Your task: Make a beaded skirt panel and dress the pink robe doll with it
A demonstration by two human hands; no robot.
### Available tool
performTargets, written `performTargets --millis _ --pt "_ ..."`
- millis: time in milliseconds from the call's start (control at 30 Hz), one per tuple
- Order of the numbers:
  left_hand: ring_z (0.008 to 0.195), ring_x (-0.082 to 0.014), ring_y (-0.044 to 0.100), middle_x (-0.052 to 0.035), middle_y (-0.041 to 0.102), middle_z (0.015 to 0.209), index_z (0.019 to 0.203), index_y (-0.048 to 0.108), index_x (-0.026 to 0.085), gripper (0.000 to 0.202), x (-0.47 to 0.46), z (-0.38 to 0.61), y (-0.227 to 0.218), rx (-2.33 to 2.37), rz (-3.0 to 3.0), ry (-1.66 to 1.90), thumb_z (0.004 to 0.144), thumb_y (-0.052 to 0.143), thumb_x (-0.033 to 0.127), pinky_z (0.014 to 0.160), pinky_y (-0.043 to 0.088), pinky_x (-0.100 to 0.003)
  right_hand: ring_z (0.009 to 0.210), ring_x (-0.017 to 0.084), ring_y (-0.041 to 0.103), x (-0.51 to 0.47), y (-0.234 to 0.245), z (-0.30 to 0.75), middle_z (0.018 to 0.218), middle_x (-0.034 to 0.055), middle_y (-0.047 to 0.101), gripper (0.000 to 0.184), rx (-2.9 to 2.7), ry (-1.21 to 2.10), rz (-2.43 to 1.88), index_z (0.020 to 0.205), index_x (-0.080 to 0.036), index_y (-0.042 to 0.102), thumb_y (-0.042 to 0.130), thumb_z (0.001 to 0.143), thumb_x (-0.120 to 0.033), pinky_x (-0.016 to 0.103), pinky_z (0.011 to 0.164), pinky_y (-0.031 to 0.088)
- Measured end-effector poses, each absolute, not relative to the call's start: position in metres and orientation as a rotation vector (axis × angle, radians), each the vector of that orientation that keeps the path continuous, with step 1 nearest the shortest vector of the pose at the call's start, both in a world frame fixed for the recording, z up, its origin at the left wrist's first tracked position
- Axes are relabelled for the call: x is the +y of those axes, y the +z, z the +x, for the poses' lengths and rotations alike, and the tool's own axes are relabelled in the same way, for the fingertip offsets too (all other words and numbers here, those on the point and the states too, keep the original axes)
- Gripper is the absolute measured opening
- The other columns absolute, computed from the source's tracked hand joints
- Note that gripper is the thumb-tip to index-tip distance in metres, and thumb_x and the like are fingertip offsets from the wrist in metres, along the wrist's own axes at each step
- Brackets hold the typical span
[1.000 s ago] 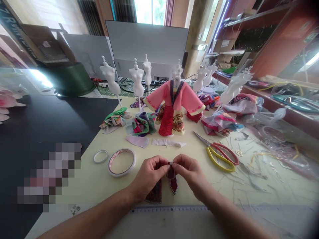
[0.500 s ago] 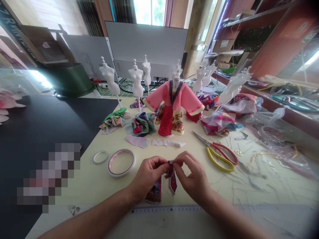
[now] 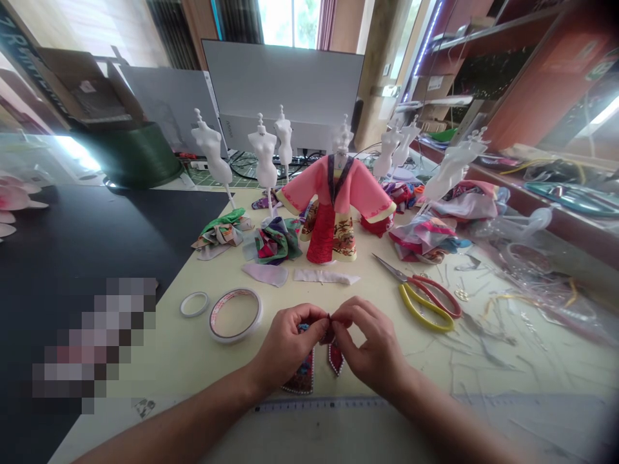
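Observation:
Both hands meet low in the middle of the view, their fingertips almost touching. My left hand [image 3: 285, 341] is closed in a pinch on a small dark red fabric strip. From the other side, my right hand [image 3: 374, 341] pinches the same fabric strip [image 3: 335, 362], whose pointed lower end has a white beaded edge. Fingers cover most of its upper part. Under my left hand lies a wider dark red fabric panel [image 3: 300, 381] with a bluish pattern and beaded trim, partly hidden. A ruler [image 3: 319, 406] runs across the table just in front of the wrists.
Two tape rolls, a larger one [image 3: 260, 319] and a smaller one [image 3: 182, 305], lie left. Scissors [image 3: 425, 312] with red and yellow handles lie right. Behind stands a small pink robe [image 3: 319, 183] on a mannequin, among white mannequins [image 3: 264, 158] and crumpled fabrics [image 3: 278, 241].
My fingertips have drawn closer together over the strip's top. A small pale spot seen there earlier is now covered, and less of the strip shows below the fingers.

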State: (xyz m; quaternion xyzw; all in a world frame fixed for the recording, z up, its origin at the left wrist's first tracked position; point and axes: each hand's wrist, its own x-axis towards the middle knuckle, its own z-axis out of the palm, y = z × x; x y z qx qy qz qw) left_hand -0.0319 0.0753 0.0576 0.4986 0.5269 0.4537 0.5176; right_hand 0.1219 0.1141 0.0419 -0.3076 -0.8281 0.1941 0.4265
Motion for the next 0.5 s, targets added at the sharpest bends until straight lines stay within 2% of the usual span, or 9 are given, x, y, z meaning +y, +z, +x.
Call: performTargets --millis 367,500 --pt "0.071 -0.0155 0.059 -0.0026 0.065 0.073 0.074 0.065 0.017 0.014 0.0716 -0.0312 0.0530 1.441 1.475 1.047 0.082 0.057 0.025 0.068 0.045 -0.025 0.062 0.014 0.049 0.1131 0.0427 0.1211 0.067 0.0010 0.054 0.014 -2.103 0.448 -0.800 0.071 -0.021 0.052 0.049 0.077 -0.008 0.029 0.059 0.041" --pt "0.067 -0.0136 0.057 -0.0015 0.064 0.068 0.071 0.064 0.017 0.014 0.0718 -0.0304 0.0560 1.412 1.425 1.041 0.081 0.057 0.023 0.064 0.044 -0.023 0.058 0.012 0.048 0.1132 0.0446 0.1198 0.063 -0.0002 0.053 0.015 -2.048 0.590 -0.853 0.064 -0.020 0.050 0.049 0.073 -0.007 0.026 0.055 0.040"
